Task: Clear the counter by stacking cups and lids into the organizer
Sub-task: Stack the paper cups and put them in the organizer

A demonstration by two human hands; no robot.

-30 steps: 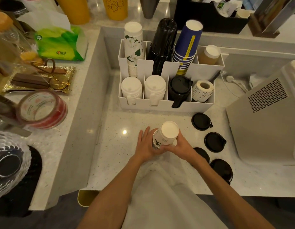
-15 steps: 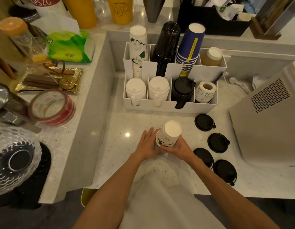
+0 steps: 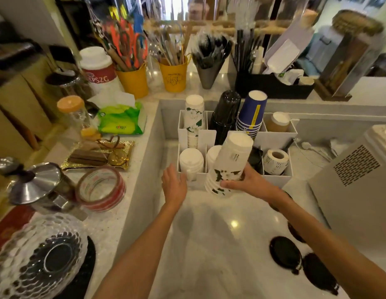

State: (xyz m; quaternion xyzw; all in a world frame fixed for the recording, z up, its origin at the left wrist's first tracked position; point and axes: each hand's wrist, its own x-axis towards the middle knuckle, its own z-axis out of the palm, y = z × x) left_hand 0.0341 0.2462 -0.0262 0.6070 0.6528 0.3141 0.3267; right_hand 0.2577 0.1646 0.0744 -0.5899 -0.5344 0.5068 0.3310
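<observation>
White floral cup stack (image 3: 227, 167) gripped near rims by right hand (image 3: 251, 181), raised, tilted before organizer (image 3: 280, 180). Left hand (image 3: 174, 184) open, empty, beside it. Stack best straightened over organizer's matching back-left cups (image 3: 194, 114) before lowering.

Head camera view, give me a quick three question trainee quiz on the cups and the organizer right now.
1. True or false: the right hand holds the floral cup stack upside down.
2. Which hand is empty? A) left hand B) right
3. What colour are the loose lids on the counter?

Key: 1 true. 2 A. 3 black. The white organizer sits just behind the stack.
</observation>
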